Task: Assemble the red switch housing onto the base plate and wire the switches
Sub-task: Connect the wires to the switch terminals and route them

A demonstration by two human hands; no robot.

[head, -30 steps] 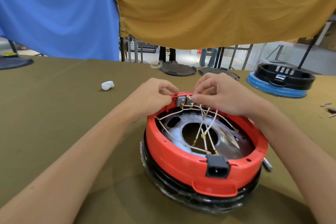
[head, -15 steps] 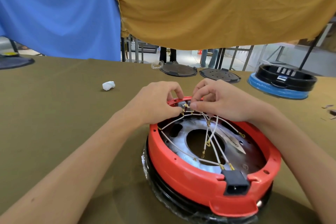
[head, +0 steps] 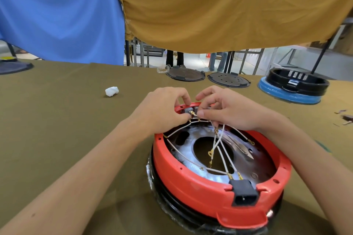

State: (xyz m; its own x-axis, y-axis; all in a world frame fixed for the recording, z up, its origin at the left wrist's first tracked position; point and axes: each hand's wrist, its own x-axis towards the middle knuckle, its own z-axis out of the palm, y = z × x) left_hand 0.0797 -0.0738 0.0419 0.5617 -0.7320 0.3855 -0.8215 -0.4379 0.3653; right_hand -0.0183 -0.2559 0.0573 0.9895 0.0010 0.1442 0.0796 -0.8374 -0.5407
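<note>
The red switch housing, a round ring, sits on a black base plate wrapped in clear film. A black power socket is set in its near rim. White wires with brass terminals cross the metal inside. At the far rim a grey switch shows between my hands. My left hand grips the far rim at the switch. My right hand pinches a white wire's brass terminal right at the switch.
A white crumpled wad lies on the olive cloth to the left. Two dark round lids lie at the far edge. A black ring on a blue base stands at the far right. Small scraps lie near the right edge.
The housing has shifted slightly nearer and to the right in view. Both hands stay at the far rim; the grey switch now shows between them.
</note>
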